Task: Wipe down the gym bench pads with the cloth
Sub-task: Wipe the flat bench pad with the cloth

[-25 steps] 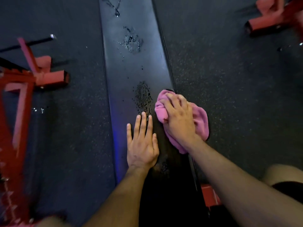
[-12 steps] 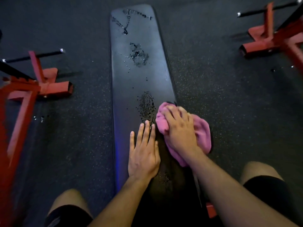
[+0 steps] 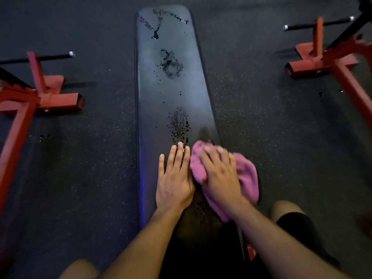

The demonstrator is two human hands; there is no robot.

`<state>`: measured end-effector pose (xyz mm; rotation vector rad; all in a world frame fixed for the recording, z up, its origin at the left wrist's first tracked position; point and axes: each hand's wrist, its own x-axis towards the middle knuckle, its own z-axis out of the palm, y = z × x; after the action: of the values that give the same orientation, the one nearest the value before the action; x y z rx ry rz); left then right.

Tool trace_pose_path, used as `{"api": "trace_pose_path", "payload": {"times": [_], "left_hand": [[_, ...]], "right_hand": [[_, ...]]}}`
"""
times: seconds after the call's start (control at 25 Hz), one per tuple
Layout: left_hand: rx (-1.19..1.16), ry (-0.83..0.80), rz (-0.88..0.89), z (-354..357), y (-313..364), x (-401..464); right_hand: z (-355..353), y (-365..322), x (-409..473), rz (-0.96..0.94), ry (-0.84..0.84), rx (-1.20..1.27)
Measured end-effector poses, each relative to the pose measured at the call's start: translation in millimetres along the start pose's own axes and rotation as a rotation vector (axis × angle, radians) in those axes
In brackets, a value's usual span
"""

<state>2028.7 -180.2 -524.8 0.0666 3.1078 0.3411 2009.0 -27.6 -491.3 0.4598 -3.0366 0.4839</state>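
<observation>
A long black bench pad (image 3: 155, 93) runs away from me down the middle of the view. Wet patches of droplets (image 3: 179, 125) lie along it, with more at its far end. My left hand (image 3: 174, 178) lies flat on the pad, fingers straight and together. Beside it, my right hand (image 3: 220, 174) presses on a bunched pink cloth (image 3: 246, 178) at the pad's right edge, fingers spread over it. The cloth bulges out past the edge on the right. My hand is slightly blurred.
Red steel rack feet stand on the dark speckled rubber floor at the left (image 3: 50, 99) and right (image 3: 322, 61), each with a black bar peg. My knees in black shorts (image 3: 296, 220) straddle the near end of the bench.
The view has tilted up, so the far end of the pad and my knees show. My right hand and cloth have drawn back slightly toward me beside the left hand, which stays flat.
</observation>
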Motion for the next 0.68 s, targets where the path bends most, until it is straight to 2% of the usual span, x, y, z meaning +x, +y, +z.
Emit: {"api": "trace_pose_path", "payload": {"times": [0.08,0.16,0.24,0.32,0.4,0.52,0.68], "left_hand": [[-0.033,-0.027,-0.007,-6,3,-1],[-0.041,-0.036,-0.007,-14,3,0],[-0.076,-0.063,-0.01,-19,-1,2],[-0.073,-0.085,0.013,-20,-4,-3],[-0.036,-0.076,0.039,-19,-5,-7],[0.013,-0.073,0.048,-18,-2,-10],[0.051,-0.079,0.051,-14,-2,-9]], "right_hand": [[-1,-6,50,0.066,-0.013,0.022],[-8,1,61,0.037,0.042,0.081],[-21,16,34,0.102,0.169,0.252],[-23,36,-19,0.302,0.262,0.561],[-14,44,-74,0.429,0.204,0.792],[7,36,-107,0.403,0.098,0.773],[12,44,12,0.416,0.163,0.672]]}}
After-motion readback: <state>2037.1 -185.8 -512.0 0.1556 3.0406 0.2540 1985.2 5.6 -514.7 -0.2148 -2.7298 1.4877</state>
